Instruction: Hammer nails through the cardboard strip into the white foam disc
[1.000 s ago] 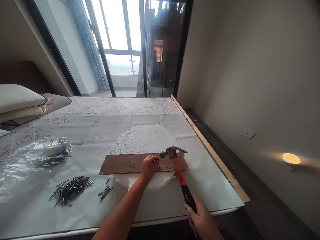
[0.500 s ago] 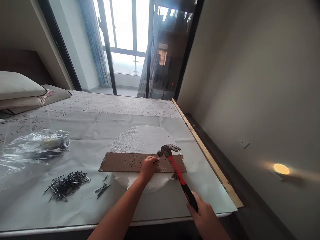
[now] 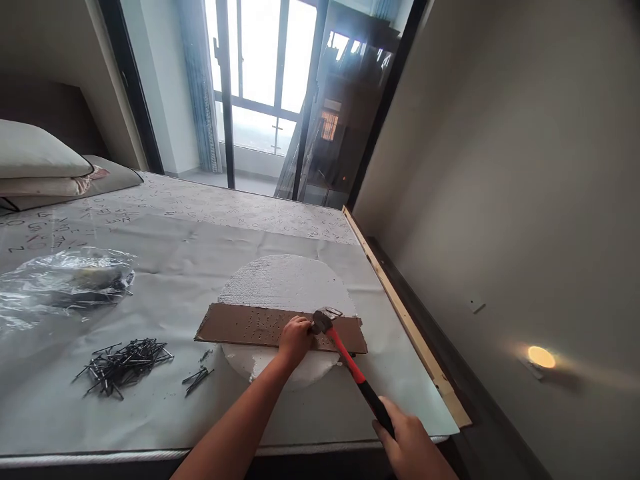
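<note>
My right hand [image 3: 407, 437] is wrapped round the black grip of a claw hammer [image 3: 350, 363] with a red and black handle. The hammer's head is down at the fingertips of my left hand [image 3: 296, 339]. That hand is closed in a pinch on a nail, mostly hidden by the fingers and the hammer head. Beneath both is a brown cardboard strip [image 3: 227, 323] dotted with small holes. It lies across a round white foam disc [image 3: 285, 283]. A pile of dark nails [image 3: 125, 365] lies to the left, with several loose nails [image 3: 197, 380] nearer my left forearm.
A clear plastic bag [image 3: 65, 283] with something inside lies at the left. A grey sheet [image 3: 165, 267] covers part of the mattress [image 3: 240, 200]. Pillows [image 3: 40, 157] are at the far left. A wooden strip [image 3: 400, 307] runs along the right edge beside the wall.
The hammer head has come down and left from above the cardboard to my left fingertips. My left hand stays pinched over the strip. The camera view has shifted slightly.
</note>
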The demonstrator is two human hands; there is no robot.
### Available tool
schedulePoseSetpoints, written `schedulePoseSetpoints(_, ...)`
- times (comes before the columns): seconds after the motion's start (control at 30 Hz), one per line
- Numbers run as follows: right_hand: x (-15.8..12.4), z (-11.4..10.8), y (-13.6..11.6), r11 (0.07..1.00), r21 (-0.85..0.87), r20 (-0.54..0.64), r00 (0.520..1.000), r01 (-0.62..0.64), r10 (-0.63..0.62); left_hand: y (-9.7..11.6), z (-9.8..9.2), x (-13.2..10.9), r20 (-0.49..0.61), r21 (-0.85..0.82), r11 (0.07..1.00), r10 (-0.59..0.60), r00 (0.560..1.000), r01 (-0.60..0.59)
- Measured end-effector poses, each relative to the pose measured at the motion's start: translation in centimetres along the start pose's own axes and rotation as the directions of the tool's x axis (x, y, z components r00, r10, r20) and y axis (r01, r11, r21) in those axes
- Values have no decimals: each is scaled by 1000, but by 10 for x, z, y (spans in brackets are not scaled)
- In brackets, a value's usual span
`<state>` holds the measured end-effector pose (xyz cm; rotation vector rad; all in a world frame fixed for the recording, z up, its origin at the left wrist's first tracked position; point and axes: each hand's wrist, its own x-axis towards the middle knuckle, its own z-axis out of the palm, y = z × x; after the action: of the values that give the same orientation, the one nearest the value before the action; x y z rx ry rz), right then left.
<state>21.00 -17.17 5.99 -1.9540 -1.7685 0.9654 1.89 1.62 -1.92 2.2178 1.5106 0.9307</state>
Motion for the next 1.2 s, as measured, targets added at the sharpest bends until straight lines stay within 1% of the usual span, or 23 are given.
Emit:
schedulePoseSetpoints(0.1, -5, -5, -6, 1000, 27, -16, 1000, 4, -3, 0, 0, 0, 6, -3, 1000, 9, 1000, -9)
schedulePoseSetpoints(0.23, -8, -7, -12, 998, 49, -88, 995, 39, -35, -3, 0, 2, 19, -76, 997, -15, 1000, 17)
schedulePoseSetpoints(0.33, -5, -3, -13, 998, 56, -156, 988, 23, -14, -7, 0, 2, 20, -164, 986, 34, 999, -31)
schedulePoseSetpoints(0.37, -4, -2, -13, 999, 48, -176, 984, 9, 0, -9, -1, 2, -4, -207, 977, 45, 999, -45)
schedulePoseSetpoints(0.43, -1, 1, -12, 999, 31, -192, 981, -13, 18, -13, -5, 0, -110, -322, 945, 16, 994, -51)
schedulePoseSetpoints(0.5, 5, 5, -8, 1000, 7, -129, 992, -2, 3, -16, -13, -3, -253, -442, 896, -67, 965, -53)
schedulePoseSetpoints(0.57, 12, 12, 1, 999, -37, -39, 999, 4, -5, -18, -22, -5, -361, -510, 858, -150, 920, -61)
schedulePoseSetpoints(0.6, 15, 16, 6, 998, -69, -7, 1000, -8, 7, -18, -26, -6, -387, -521, 852, -173, 906, -60)
schedulePoseSetpoints(0.67, 20, 22, 16, 995, -99, -5, 1000, -20, 20, -17, -32, -8, -399, -508, 860, -184, 898, -50)
schedulePoseSetpoints(0.8, 21, 26, 23, 996, -86, -14, 1000, -22, 20, -4, -46, -15, -362, -438, 896, -99, 927, -75)
schedulePoseSetpoints(0.9, 19, 26, 23, 1000, -20, 2, 1000, -4, 4, 1, -68, -30, -355, -375, 921, -39, 934, -104)
schedulePoseSetpoints(0.97, 18, 29, 25, 999, 45, -11, 1000, -5, 5, -9, -88, -49, -365, -306, 949, -39, 930, -81)
schedulePoseSetpoints(1.0, 18, 32, 28, 997, 77, -24, 1000, -13, 15, -19, -98, -61, -370, -262, 964, -57, 927, -45)
schedulePoseSetpoints(1.03, 18, 36, 31, 994, 104, -39, 999, -28, 32, -33, -107, -74, -368, -209, 978, -81, 926, 3)
schedulePoseSetpoints(1.1, 18, 45, 38, 987, 149, -63, 995, -63, 73, -67, -124, -101, -372, -93, 982, -188, 909, 165)
schedulePoseSetpoints(1.17, 18, 55, 44, 981, 179, -84, 993, -69, 85, -103, -136, -127, -331, 40, 944, -297, 896, 328)
schedulePoseSetpoints(1.2, 18, 59, 47, 980, 186, -93, 992, -68, 87, -119, -139, -139, -298, 107, 917, -339, 893, 384)
